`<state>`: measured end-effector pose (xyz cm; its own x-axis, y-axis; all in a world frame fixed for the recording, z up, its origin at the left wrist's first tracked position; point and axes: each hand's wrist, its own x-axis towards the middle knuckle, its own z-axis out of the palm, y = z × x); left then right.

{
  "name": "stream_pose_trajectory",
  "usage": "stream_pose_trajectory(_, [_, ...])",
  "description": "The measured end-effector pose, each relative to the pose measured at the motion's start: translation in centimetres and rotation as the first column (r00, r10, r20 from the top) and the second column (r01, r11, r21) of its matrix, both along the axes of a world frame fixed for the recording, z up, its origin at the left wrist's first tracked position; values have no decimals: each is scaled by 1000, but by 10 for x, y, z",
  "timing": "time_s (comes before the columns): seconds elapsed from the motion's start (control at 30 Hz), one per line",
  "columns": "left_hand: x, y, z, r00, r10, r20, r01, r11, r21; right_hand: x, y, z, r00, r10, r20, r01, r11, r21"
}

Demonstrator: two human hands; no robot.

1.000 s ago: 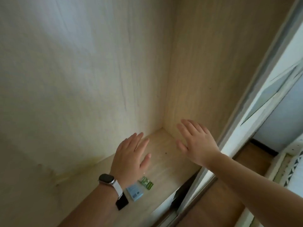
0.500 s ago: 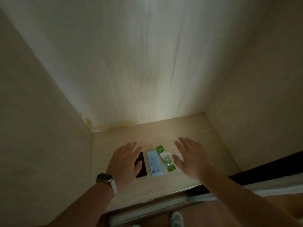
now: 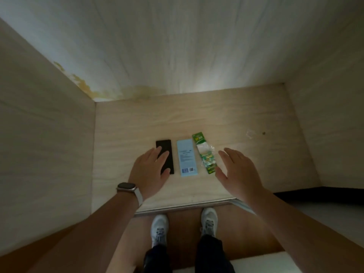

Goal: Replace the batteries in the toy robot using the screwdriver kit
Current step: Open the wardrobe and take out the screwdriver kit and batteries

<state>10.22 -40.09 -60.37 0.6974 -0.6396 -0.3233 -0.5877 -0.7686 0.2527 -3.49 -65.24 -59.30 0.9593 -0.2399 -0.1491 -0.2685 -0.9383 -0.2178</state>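
Batteries in their green pack (image 3: pixel 205 154) lie just right of the blue box (image 3: pixel 186 157); light, crinkly, likely slippery, so pinch its long edges. Left hand (image 3: pixel 150 170) and right hand (image 3: pixel 239 174) are spread, holding nothing.

The left hand (image 3: pixel 148 171) hides part of the black case (image 3: pixel 163 144); blue box (image 3: pixel 186 157) print illegible.

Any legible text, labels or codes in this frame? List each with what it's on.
No text reads clearly here.
light blue box: printed lines, a square code and a barcode at its near end; all too small to read.
green battery pack: yellow marks on the green card; blurred, unreadable.
flat black case: no text visible.
watch: no text visible.
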Motion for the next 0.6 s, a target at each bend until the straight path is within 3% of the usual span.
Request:
stream_pose_trajectory(0.3, [3,-2,-93,988,137,-66,-130,987,96,-8,-5,-92,996,-92,17,90,992,85])
stream_pose_trajectory(0.6, [6,-23,-128,863,483,-149,-480,876,55,12,12,-143,878,-447,-170,477,846,239])
